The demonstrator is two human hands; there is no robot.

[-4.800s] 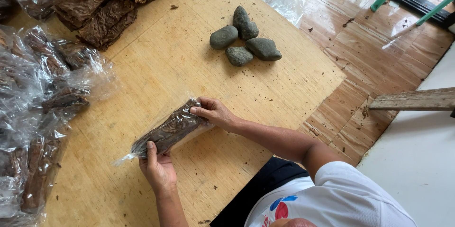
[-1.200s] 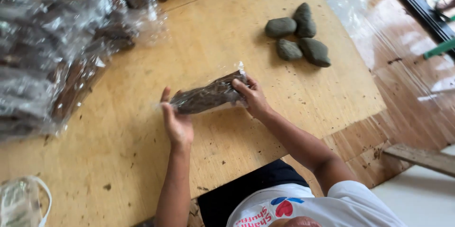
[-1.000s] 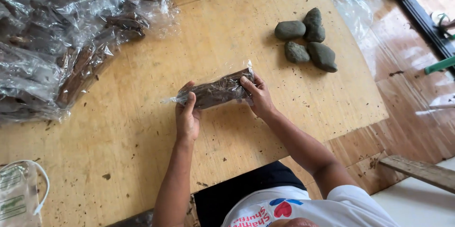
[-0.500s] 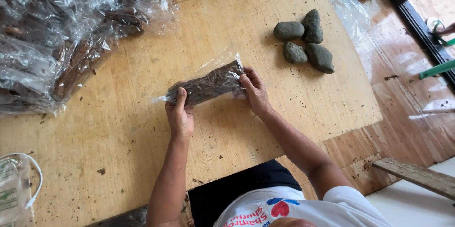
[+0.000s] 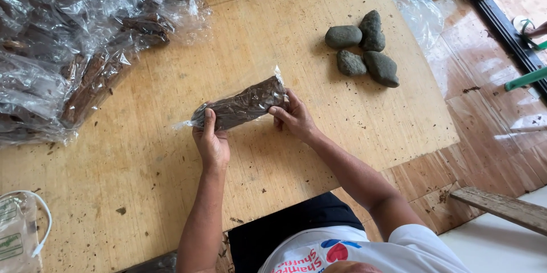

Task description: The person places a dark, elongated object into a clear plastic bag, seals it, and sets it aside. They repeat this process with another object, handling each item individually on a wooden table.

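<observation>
A long clear plastic packet (image 5: 242, 104) filled with dark brown shredded leaf lies slanted on a tan wooden board (image 5: 142, 164). My left hand (image 5: 211, 142) grips the packet's lower left end, thumb over the top. My right hand (image 5: 293, 116) holds the upper right end, fingers pressed against the packet's side. Both hands keep the packet on or just above the board.
A heap of similar filled plastic packets (image 5: 74, 45) covers the board's left and top. Several grey stones (image 5: 363, 48) sit at the upper right. Loose clear plastic (image 5: 419, 5) lies beyond them. A white bag (image 5: 20, 233) is at bottom left, a wooden plank (image 5: 501, 207) at right.
The packet stayed in both hands while being shifted and pressed on the board. My left hand slid along its lower left end. The view swung left, showing more of the packet heap.
</observation>
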